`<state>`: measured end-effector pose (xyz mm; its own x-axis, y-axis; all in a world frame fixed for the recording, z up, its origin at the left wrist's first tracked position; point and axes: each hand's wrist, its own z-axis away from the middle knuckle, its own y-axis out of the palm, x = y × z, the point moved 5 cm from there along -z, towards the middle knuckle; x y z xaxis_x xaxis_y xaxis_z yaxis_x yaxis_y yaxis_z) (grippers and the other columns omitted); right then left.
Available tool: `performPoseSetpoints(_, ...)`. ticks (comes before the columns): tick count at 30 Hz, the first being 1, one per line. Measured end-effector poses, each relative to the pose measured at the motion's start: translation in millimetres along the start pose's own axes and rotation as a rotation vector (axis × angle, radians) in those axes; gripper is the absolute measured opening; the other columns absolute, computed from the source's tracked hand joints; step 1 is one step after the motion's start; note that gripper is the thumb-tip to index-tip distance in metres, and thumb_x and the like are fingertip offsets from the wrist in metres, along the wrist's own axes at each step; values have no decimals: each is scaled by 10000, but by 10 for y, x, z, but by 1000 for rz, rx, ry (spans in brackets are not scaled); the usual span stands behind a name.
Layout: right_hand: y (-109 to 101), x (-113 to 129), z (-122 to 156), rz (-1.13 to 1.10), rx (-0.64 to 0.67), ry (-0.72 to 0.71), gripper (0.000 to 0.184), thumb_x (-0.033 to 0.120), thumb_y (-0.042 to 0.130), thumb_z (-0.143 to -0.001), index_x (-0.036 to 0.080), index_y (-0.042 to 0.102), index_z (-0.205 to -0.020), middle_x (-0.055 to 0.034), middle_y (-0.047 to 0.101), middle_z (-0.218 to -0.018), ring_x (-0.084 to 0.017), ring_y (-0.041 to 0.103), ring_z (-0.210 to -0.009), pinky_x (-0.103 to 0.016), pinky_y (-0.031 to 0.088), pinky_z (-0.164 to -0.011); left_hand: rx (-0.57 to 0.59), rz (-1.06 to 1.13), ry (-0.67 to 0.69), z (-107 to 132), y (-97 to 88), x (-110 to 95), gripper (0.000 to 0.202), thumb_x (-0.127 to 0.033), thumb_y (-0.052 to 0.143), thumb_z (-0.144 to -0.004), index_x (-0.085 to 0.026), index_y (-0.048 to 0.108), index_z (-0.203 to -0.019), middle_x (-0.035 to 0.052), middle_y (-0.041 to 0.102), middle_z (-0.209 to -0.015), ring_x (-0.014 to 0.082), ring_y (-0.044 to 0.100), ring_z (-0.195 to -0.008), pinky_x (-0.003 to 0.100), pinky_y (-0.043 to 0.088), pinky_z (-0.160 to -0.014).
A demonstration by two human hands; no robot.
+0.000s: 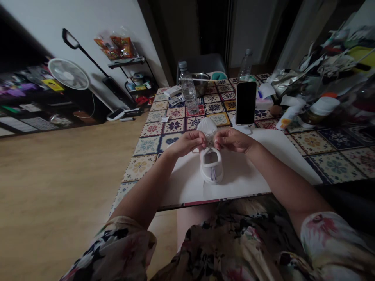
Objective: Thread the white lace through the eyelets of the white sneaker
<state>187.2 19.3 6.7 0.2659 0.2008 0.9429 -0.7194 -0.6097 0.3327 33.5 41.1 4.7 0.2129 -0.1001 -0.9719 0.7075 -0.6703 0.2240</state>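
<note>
A white shoe (212, 175) rests on a white sheet (181, 181), its heel facing me and its toe pointing away. At the left side of the shoe's lacing, my left hand (190, 141) is closed in a pinch on a shoelace. My right hand (234, 139) pinches the lace from the right side, with its fingers curled. Between the two hands, white shoelaces (209, 137) lie bunched over the tongue area. The fingertips hide part of the laces, and whether they form a knot is hard to see.
Behind the shoe, a phone (245, 103) stands upright on a white stand. A plastic bottle (189, 89) and a metal bowl (200, 84) are farther back. Right of them are a white spray bottle (290, 114), a white-lidded jar (320, 111) and cluttered bags. Patterned cloth (143, 166) covers the table.
</note>
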Motion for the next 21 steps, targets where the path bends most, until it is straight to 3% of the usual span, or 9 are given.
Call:
performPoseSetpoints(7, 8, -107, -69, 16, -217, -57, 359, 385, 895, -599, 141, 732, -807, 21, 657, -610, -71, 537, -530, -200, 388, -482, -42, -67, 137, 33, 81, -62, 311, -375, 906, -605, -140, 708, -656, 10, 643, -656, 98, 614, -591, 214, 482, -582)
performPoseSetpoints(12, 85, -72, -48, 133, -375, -203, 360, 382, 880, -592, 169, 644, -760, 37, 650, -600, -69, 528, -485, -188, 358, -429, -147, 37, 79, 15, 98, -3, 446, -290, 945, -532, -163, 694, -878, -25, 666, -670, 93, 635, -555, 204, 493, -571)
performPoseSetpoints(16, 130, -43, -22, 178, -365, -219, 325, 347, 852, -624, 176, 611, -759, 32, 663, -626, -80, 566, -521, -202, 435, -487, -196, 37, 28, 13, 111, 24, 422, -295, 943, -527, -139, 684, -822, -17, 669, -652, 87, 629, -558, 188, 479, -558)
performPoseSetpoints(21, 97, -54, -26, 136, -344, -161, 389, 319, 878, -584, 181, 577, -787, 34, 662, -667, -97, 605, -584, -203, 448, -512, -271, 25, 123, 8, 77, 1, 370, -307, 933, -541, -138, 643, -698, -24, 647, -602, 74, 603, -545, 185, 472, -561)
